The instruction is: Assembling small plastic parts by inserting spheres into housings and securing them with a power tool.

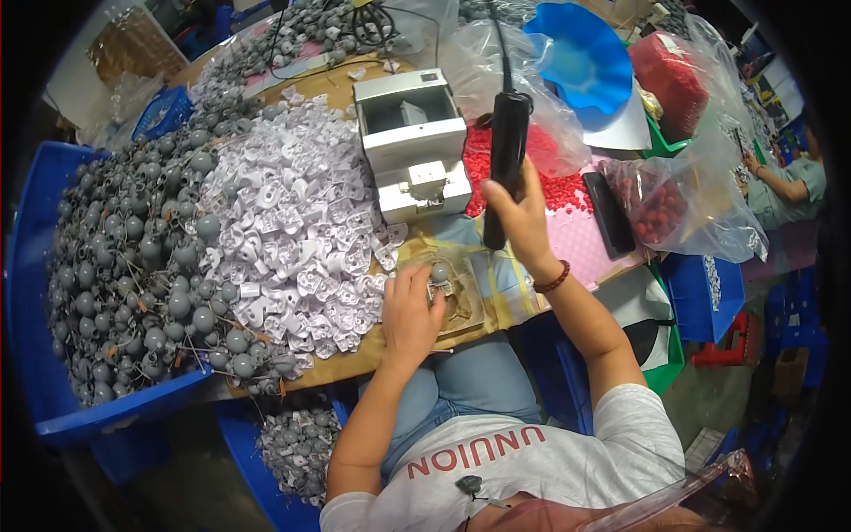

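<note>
A worker's left hand (412, 310) is curling over a small grey-balled part (439, 272), which is sitting in a shallow fixture (474, 312) at the near edge of the counter (341, 84); the fingers are covering much of it, and whether they are pinching it or only steadying it cannot be told. The right hand (527, 229) is gripping a black powered driver (509, 142), thumb and fingers closing around its barrel, its lower end pointing down just beyond the fixture and apart from the part. The worker appears to be seating the piece ahead of fastening; the next move seems to be calling for a still left hand and the driver lining up squarely over the part, clear of the fingertips. Beyond the hands, a white boxy machine (412, 146) is standing behind the fixture, white plastic pieces (292, 222) are heaping up to the left beside grey-balled parts (133, 266), and small red pieces (567, 191) are lying to the right.
</note>
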The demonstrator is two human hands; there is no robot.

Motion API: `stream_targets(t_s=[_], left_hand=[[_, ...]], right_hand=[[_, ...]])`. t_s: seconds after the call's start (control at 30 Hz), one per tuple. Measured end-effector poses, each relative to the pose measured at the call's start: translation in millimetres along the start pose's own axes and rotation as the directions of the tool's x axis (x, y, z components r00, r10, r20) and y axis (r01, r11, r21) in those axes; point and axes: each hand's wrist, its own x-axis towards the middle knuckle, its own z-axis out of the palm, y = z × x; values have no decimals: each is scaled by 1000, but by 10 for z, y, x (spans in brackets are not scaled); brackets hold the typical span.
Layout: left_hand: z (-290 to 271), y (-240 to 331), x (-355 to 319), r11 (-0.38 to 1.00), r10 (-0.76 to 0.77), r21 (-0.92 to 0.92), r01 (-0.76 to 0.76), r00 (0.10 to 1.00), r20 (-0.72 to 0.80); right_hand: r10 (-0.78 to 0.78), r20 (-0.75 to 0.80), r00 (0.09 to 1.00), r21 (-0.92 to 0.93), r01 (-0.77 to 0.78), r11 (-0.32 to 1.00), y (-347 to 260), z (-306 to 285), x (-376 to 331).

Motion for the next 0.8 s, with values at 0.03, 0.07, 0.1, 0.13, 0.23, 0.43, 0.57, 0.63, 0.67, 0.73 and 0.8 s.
stream_targets(t_s=[0.03,0.07,0.1,0.13,0.23,0.43,0.57,0.63,0.67,0.73,0.8], left_hand=[[14,-5,-21,1000,15,-24,-15,1000,-14],[27,-12,-45,998,29,-47,-30,999,-29],[40,-17,-63,997,44,-60,-47,998,-45],[29,-46,-126,997,40,-62,-44,997,-70],[86,-52,-139,994,76,-77,-83,993,-95],[88,-43,-122,994,53,-93,-60,996,-76],[81,-30,-116,993,31,-113,-40,996,-85],[80,-36,-120,992,28,-123,-40,996,-90],[88,-46,-127,991,32,-128,-44,995,-94],[84,-44,-137,990,31,-132,-43,995,-94],[85,-34,-145,990,26,-136,-38,995,-93]], right_hand=[[11,-28,1000,66,-9,998,63,-57,10],[-47,-108,993,77,56,995,147,-53,-56],[-232,-13,973,-165,227,960,179,-125,-150],[-373,140,917,-361,398,843,100,-100,-272],[-201,396,896,-382,360,852,180,-53,-570],[49,318,947,-320,59,946,457,205,-718],[23,241,970,-369,69,927,554,339,-723],[20,235,972,-396,77,915,552,361,-716],[19,231,973,-411,80,908,545,368,-721],[0,214,977,-441,96,892,559,380,-725],[-19,204,979,-455,112,883,582,388,-730]])
